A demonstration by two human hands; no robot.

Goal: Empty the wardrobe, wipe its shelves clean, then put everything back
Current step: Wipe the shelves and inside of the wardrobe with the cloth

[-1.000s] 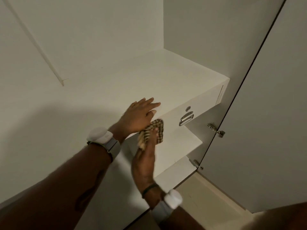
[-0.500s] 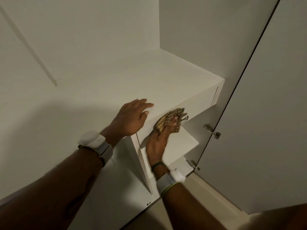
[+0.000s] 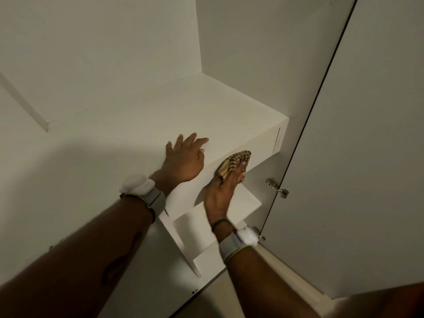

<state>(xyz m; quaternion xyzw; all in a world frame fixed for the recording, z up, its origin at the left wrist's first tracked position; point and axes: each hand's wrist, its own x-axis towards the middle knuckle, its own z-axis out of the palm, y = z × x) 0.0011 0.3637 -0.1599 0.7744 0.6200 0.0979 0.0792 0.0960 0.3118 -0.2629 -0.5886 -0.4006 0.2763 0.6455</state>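
The white wardrobe is bare inside. My left hand rests flat, fingers spread, on the top shelf of the drawer unit near its front edge. My right hand reaches up from below and presses a brown striped cloth with straight fingers against the white drawer front. The cloth and fingers hide the drawer's metal handle. A lower shelf juts out beneath the drawer.
The wardrobe door stands swung out on the right, with two metal hinges on its inner edge. A vertical white divider panel stands below the drawer. Beige floor shows at the bottom.
My right hand has slid the cloth rightward and up across the drawer front, over the handle. My left hand stays on the shelf top.
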